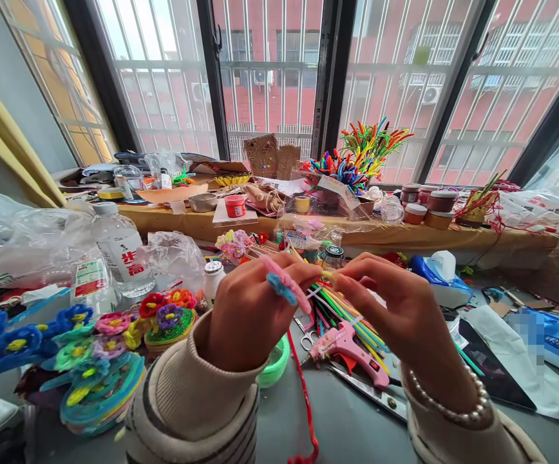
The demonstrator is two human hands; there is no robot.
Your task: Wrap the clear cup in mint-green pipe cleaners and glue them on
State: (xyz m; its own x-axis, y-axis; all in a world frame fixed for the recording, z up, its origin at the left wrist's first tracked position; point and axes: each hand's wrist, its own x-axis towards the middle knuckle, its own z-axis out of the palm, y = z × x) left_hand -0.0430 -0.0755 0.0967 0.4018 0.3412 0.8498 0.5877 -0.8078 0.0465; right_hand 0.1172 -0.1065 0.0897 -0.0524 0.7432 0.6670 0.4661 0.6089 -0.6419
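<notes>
My left hand (253, 303) is closed, with pink (285, 280) and blue (281, 289) fuzzy pipe cleaner pieces at its fingers. Its fingertips meet those of my right hand (390, 299) at a small yellow pipe cleaner piece (328, 274), which both pinch. Below my left hand a red fuzzy strand (303, 386) hangs toward the table; its upper end is hidden. Under my hands lie a pink glue gun (350, 351), scissors (373, 390) and a bundle of coloured pipe cleaners (351, 316). A green bowl (275, 364) stands partly behind my left sleeve.
Finished fuzzy flowers on round bases (100, 393) stand at the left, beside a plastic bottle (122, 251). At the right are tissue packs (557, 341). Along the sill stand paint jars (441, 202), a red tub (234, 206) and bunches of pipe cleaners (373, 151).
</notes>
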